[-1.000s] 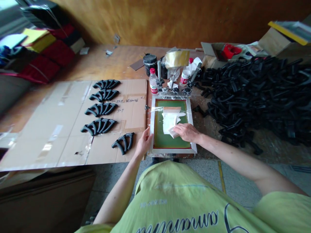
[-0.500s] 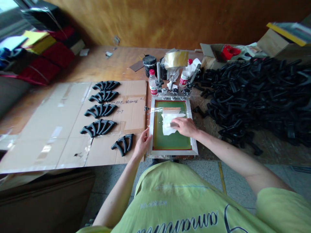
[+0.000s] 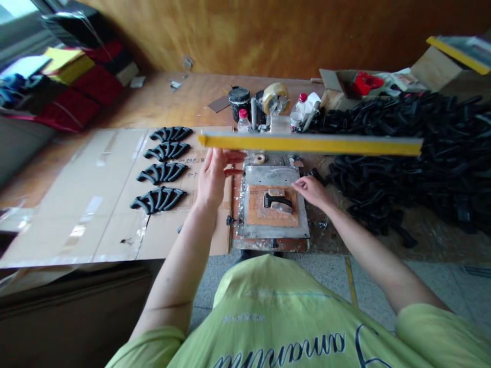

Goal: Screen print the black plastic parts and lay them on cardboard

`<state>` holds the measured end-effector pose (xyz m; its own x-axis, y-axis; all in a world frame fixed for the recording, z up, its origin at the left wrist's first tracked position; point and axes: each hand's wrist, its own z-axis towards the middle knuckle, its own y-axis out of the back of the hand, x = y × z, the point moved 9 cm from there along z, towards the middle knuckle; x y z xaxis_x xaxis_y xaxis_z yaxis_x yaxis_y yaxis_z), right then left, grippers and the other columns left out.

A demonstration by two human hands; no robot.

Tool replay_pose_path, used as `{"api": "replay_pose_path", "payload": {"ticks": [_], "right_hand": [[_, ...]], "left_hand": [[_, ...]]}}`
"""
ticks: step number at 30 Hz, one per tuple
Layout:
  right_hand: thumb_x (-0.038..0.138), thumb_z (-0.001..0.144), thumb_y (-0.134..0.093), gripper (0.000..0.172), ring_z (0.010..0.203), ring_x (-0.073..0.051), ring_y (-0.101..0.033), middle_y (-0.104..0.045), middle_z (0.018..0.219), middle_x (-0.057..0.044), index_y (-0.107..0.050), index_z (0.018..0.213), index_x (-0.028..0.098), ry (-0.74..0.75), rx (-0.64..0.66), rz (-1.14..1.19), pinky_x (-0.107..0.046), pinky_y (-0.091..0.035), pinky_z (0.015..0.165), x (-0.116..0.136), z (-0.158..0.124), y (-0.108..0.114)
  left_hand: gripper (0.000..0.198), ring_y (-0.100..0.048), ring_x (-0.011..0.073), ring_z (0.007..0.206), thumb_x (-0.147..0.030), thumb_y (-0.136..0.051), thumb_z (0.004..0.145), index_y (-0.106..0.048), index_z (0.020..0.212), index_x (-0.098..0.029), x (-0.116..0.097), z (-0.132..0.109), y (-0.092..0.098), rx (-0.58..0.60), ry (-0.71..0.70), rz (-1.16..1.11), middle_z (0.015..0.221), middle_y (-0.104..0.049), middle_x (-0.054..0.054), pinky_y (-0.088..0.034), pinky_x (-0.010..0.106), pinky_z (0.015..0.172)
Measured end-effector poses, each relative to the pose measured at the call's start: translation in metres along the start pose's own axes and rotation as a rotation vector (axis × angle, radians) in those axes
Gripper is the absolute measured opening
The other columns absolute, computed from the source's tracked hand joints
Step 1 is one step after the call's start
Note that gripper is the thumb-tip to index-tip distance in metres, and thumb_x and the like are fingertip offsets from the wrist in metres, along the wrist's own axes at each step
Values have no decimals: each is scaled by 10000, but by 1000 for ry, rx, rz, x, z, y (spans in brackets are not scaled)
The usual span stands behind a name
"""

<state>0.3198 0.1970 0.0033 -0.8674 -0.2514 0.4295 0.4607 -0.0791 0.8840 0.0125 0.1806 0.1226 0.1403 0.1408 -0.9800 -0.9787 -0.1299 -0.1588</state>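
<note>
My left hand (image 3: 215, 176) grips the left corner of the printing screen frame (image 3: 310, 144), which is lifted and seen edge-on as a long yellow bar. Under it lies a metal base plate (image 3: 276, 176) with a brown board (image 3: 268, 214). A black curved plastic part (image 3: 278, 202) sits on the board. My right hand (image 3: 312, 190) reaches in at the right end of that part, fingers curled beside it and touching or nearly touching it.
Several black curved parts (image 3: 164, 171) lie in a column on flattened cardboard (image 3: 95, 204) to the left. A big heap of black parts (image 3: 414, 153) fills the right. Bottles, a black pot (image 3: 239, 99) and a tape roll (image 3: 276, 97) stand behind the plate.
The screen frame was lying flat with my right hand wiping over it; now my left hand has swung it up, and my right hand has dropped to the black part below.
</note>
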Motion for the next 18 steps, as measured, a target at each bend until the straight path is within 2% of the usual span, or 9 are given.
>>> {"api": "replay_pose_path", "payload": {"ticks": [3, 5, 7, 9, 11, 13, 15, 16, 18], "right_hand": [[364, 858, -709, 215, 936, -214, -640, -692, 938, -97, -679, 845, 152, 94, 181, -115, -310, -498, 861, 30, -27, -53], [306, 918, -633, 159, 944, -231, -635, -684, 951, -123, -650, 901, 148, 26, 262, -174, -316, -475, 844, 38, -33, -68], [286, 972, -535, 155, 866, -223, -634, -682, 908, -114, -616, 967, 153, -98, 277, -154, -303, -459, 765, 42, -37, -65], [299, 998, -479, 173, 825, -218, -619, -673, 888, -100, -588, 997, 164, -149, 205, -87, -302, -445, 724, 57, -44, -53], [322, 1001, -473, 186, 858, -223, -601, -661, 902, -97, -580, 971, 173, -43, 112, -20, -312, -446, 748, 89, -56, -42], [329, 996, -491, 190, 903, -219, -581, -650, 908, -86, -590, 928, 182, 198, 106, 43, -316, -445, 799, 127, -71, -43], [314, 995, -497, 198, 937, -203, -563, -648, 918, -66, -613, 893, 192, 421, 177, 83, -313, -434, 861, 143, -81, -49], [296, 998, -489, 206, 955, -194, -554, -649, 937, -59, -628, 884, 196, 471, 215, 82, -309, -422, 893, 134, -80, -51], [252, 998, -473, 231, 993, -182, -534, -652, 991, -59, -657, 870, 199, 377, 252, 8, -301, -393, 941, 81, -60, -48]], "left_hand": [[486, -690, 176, 897, -630, -418, 942, -618, 1118, -224, -8, 15, -9, -7, -16, -42, 969, -721, 70, -566, 252, 651], [506, -695, 165, 865, -647, -417, 934, -611, 1137, -226, 4, 2, -8, -50, 25, -52, 973, -729, 72, -563, 243, 639], [558, -702, 178, 812, -675, -469, 897, -638, 1109, -188, 39, -32, -16, 12, 216, -29, 953, -737, 100, -559, 252, 612], [595, -713, 226, 816, -678, -578, 832, -671, 1069, -140, 91, -87, -37, 200, 546, 10, 966, -741, 150, -561, 281, 590], [592, -705, 275, 961, -657, -633, 806, -666, 1124, -158, 128, -139, -49, 249, 757, -46, 1115, -720, 165, -577, 309, 629], [541, -689, 276, 1029, -636, -621, 827, -660, 1099, -169, 151, -168, -49, 151, 832, -197, 1146, -709, 148, -587, 328, 696], [480, -705, 251, 970, -596, -615, 848, -655, 1032, -154, 167, -179, -32, 19, 859, -293, 1075, -720, 132, -583, 320, 707], [456, -713, 236, 923, -572, -617, 854, -651, 1015, -147, 173, -179, -14, -42, 855, -283, 1047, -724, 127, -579, 307, 692], [423, -719, 204, 847, -534, -598, 871, -644, 1024, -142, 180, -175, 41, -174, 809, -155, 1037, -727, 118, -565, 275, 650]]}}
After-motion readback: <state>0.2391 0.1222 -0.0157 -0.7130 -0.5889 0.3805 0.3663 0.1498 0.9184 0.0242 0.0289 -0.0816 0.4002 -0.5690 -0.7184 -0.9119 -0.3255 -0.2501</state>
